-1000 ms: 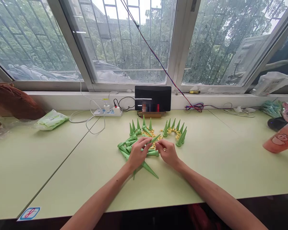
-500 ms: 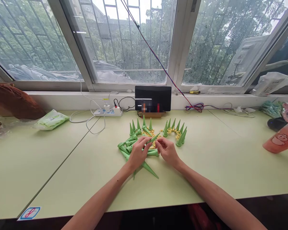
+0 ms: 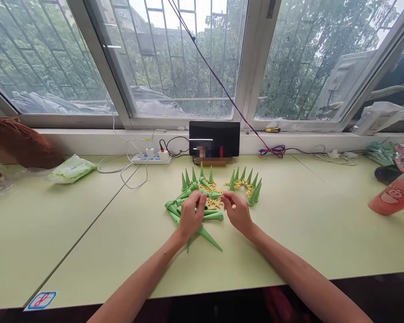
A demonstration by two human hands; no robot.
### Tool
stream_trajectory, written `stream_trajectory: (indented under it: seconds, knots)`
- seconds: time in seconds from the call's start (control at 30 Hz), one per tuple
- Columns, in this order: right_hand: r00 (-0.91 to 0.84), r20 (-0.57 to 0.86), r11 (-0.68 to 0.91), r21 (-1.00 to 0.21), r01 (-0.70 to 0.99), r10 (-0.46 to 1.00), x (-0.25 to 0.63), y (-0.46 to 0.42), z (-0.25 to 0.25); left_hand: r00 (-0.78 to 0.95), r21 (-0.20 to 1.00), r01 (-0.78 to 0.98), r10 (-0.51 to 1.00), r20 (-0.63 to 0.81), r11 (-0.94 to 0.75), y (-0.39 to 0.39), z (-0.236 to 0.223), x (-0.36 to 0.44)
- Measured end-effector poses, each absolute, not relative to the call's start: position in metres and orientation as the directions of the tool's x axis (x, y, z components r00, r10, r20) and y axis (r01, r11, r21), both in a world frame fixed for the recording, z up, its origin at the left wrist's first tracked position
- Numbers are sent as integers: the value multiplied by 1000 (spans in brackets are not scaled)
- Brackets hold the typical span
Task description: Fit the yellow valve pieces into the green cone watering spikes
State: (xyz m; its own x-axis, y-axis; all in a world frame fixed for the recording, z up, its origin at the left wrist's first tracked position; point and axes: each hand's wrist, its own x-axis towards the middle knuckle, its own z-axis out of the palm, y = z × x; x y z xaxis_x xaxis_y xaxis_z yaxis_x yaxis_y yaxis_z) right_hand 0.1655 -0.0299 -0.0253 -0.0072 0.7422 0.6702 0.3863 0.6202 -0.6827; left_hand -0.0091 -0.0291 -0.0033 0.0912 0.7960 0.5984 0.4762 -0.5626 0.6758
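Note:
A green plastic spike (image 3: 214, 195) lies between the fingertips of my two hands, above the small yellow pieces. My left hand (image 3: 191, 214) is closed, its thumb and fingers pinching the spike from the left. My right hand (image 3: 237, 211) is pinched together at the spike's right end; what its fingertips grip is too small to make out. Loose green spikes with wide caps (image 3: 215, 216) lie under and around my left hand. Small yellow pieces (image 3: 216, 204) are heaped between the hands.
Green cones (image 3: 244, 174) stand upright in an arc at the right, with yellow bits inside. More upright cones (image 3: 187, 176) stand at the back left. Behind are a tablet (image 3: 214, 139) and a power strip (image 3: 151, 158). A red drink cup (image 3: 392, 194) is far right.
The spike has gone from pointing up and right to lying nearly level between the hands. My right fingertips have come to its right end. My left hand has lowered slightly.

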Motion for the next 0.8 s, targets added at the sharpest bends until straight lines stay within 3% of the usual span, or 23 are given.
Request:
stream_trajectory:
  seconds: [0.27, 0.8]
  knots:
    - [-179, 770, 757, -507, 411, 613, 168, -29, -24, 173, 689, 458, 816, 551, -562, -28, -5, -9]
    - [-44, 662, 640, -703, 310, 748, 168, -25, -34, 307, 626, 436, 760, 572, -647, -28, -3, -11]
